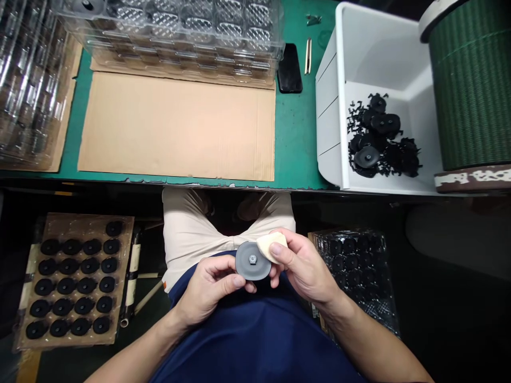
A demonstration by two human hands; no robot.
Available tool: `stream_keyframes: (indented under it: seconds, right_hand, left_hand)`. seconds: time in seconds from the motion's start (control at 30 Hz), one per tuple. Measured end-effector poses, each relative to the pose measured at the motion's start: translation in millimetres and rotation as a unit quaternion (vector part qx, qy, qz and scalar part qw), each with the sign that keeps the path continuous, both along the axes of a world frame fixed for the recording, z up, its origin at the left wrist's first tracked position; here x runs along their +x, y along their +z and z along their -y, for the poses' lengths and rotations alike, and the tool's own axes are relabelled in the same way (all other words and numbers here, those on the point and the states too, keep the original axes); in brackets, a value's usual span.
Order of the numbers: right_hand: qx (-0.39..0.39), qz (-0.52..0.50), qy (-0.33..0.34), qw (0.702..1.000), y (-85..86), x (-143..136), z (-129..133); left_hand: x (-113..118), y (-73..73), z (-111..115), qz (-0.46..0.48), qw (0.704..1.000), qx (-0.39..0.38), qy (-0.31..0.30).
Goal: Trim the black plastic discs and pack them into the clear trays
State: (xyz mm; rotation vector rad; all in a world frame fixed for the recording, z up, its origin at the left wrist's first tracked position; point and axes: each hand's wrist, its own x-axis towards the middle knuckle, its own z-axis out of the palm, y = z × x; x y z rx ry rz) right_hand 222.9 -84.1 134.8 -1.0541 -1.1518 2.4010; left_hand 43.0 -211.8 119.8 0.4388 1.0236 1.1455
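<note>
Above my lap, my left hand (217, 284) grips a round black disc (248, 270) by its lower left edge, thumb on the face. A small hex-shaped stud stands at the disc's centre. My right hand (303, 260) pinches a pale yellow sponge-like pad (268, 244) between thumb and fingers. The pad touches or overlaps the disc's upper right edge. Some right fingers curl beneath the disc and are partly hidden.
A white bin (342, 106) with loose black parts stands on the green table (297, 133), beside a green cylinder (471, 85). Cardboard (179, 127), clear trays (179, 32) and a phone (290, 69) lie there. Trays of black discs sit low at left (75, 290) and right (357, 266).
</note>
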Motion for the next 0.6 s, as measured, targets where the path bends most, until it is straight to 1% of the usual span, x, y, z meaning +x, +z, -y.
stream_keyframes:
  seconds: [0.1,0.23,0.37,0.6]
  right_hand:
    - [-0.001,0.003,0.001,1.000,0.0,-1.6,-0.2]
    - [0.011,0.000,0.006,1.000,0.0,-3.1,-0.3]
    - [0.023,-0.005,0.007,1.000,-0.2,-2.4,0.1]
    - [0.046,0.009,0.008,0.999,2.4,-2.1,-0.7]
  left_hand:
    - [0.8,0.9,2.0,-0.021,1.000,0.006,0.009]
    - [2.2,4.3,3.4,-0.095,0.994,0.042,0.034]
    - [2.7,5.6,4.7,-0.152,0.985,0.072,0.034]
    - [2.3,4.7,3.9,-0.140,0.988,0.059,0.021]
